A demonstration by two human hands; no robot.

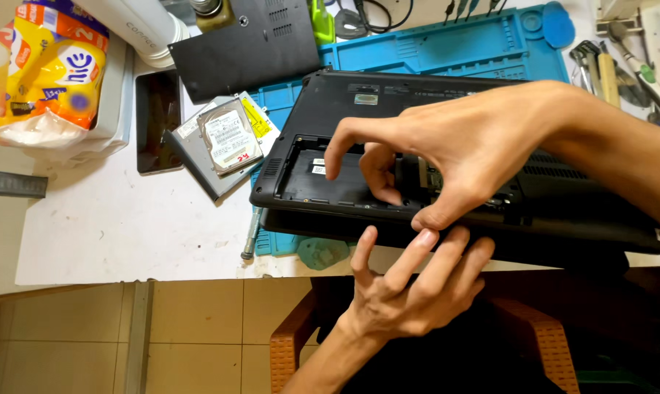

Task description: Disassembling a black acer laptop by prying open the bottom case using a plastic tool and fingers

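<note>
nearest us, the left hand (410, 288) comes up from below, fingers spread and loose, gripping nothing, fingertips brushing the front edge of the laptop (417, 117). just above it, the right hand (454, 149) arches over the upturned black laptop, fingers curled down into its open bay, thumb pressing the near edge; whether it pinches a part, can't tell. the laptop sits on a blue mat (454, 47) at the table's edge. left of it lies a hard drive (230, 136) on a flat drive tray, a screwdriver (251, 235) near. farther back, a black cover panel (246, 47).
</note>
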